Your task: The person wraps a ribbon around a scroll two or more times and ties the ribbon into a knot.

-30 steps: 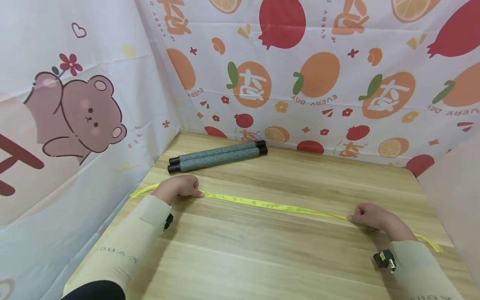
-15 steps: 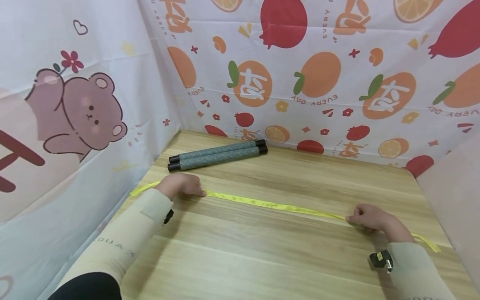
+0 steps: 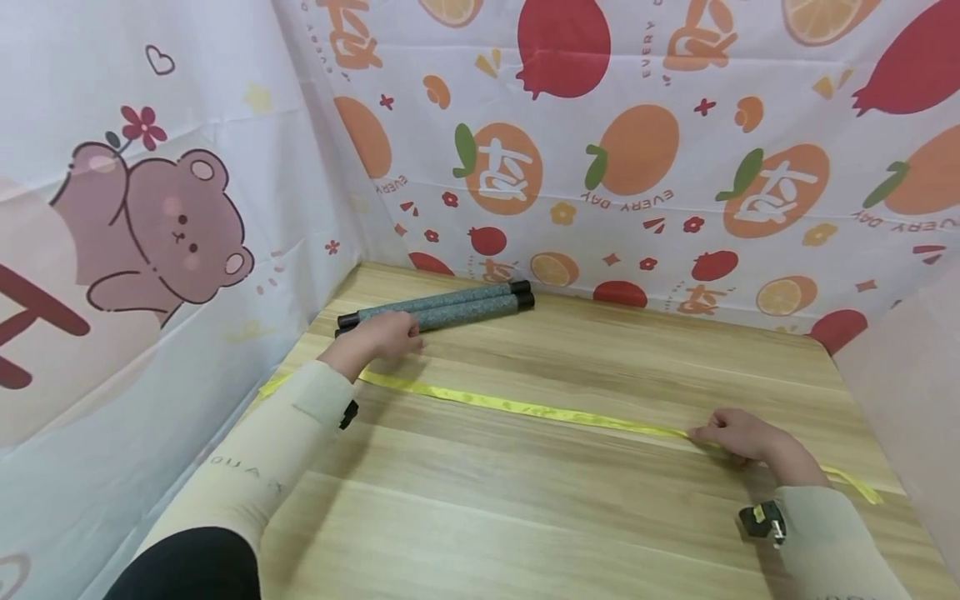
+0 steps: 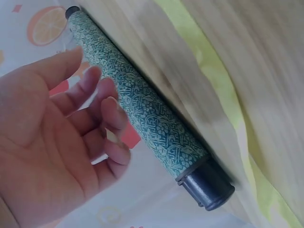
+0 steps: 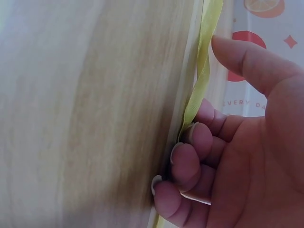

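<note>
A long yellow ribbon point(image 3: 525, 408) lies across the wooden table point(image 3: 480, 508). Beyond its left part, two slim rolls point(image 3: 472, 312) wrapped in blue-green patterned material with black ends lie side by side. My left hand point(image 3: 382, 335) is over the near side of the rolls, hiding part of them. In the left wrist view that hand point(image 4: 61, 133) has loosely bent fingers around nothing, beside a patterned roll point(image 4: 137, 99). My right hand point(image 3: 746, 435) is at the ribbon's right part. In the right wrist view its bent fingertips point(image 5: 185, 166) touch the ribbon point(image 5: 204, 71), thumb apart from the fingers.
A white cloth wall with printed fruit point(image 3: 637, 150) stands behind the table. Another with a printed bear point(image 3: 176, 229) closes the left side, and a pale wall point(image 3: 911, 375) the right. Small black devices point(image 3: 763, 521) sit on both wrists.
My left hand has let go of the ribbon and moved away from me to the rolls, uncovering more of the ribbon. The right hand has hardly moved.
</note>
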The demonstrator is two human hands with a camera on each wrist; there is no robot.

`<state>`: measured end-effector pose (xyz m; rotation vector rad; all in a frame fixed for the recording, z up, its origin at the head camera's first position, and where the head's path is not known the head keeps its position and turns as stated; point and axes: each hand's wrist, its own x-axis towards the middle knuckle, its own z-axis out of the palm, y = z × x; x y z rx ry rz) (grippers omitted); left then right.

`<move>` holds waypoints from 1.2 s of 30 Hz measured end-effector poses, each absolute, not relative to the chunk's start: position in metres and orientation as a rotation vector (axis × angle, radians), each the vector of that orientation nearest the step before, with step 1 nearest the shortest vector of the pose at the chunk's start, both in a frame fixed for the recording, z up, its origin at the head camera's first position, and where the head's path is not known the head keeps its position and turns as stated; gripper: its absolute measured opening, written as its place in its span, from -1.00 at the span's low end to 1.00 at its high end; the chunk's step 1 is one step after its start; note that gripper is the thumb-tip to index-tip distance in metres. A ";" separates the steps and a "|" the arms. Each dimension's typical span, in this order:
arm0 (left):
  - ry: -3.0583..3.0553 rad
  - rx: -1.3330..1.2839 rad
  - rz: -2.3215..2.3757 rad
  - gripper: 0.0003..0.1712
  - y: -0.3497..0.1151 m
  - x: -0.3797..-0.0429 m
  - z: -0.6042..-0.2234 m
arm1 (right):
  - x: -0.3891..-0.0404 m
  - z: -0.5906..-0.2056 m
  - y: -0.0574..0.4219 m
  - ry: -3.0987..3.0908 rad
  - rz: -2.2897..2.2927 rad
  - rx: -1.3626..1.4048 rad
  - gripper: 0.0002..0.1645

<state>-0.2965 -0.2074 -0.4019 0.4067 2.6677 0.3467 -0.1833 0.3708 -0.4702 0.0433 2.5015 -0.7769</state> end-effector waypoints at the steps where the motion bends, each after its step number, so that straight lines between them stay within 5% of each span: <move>1: 2.704 0.424 0.356 -0.67 -0.209 -0.297 -0.402 | -0.184 -0.470 0.369 2.507 -0.776 0.027 -0.48; 10: 2.686 0.491 0.305 -0.80 -0.215 -0.283 -0.408 | -0.192 -0.470 0.357 2.528 -0.736 0.018 -0.40; 16: 2.603 0.432 0.256 -0.58 -0.225 -0.267 -0.418 | -0.196 -0.455 0.353 2.566 -0.568 -0.014 -0.31; 36: 2.473 0.325 0.344 -0.57 -0.228 -0.261 -0.438 | -0.281 -0.424 0.218 2.763 -0.445 -0.406 -0.68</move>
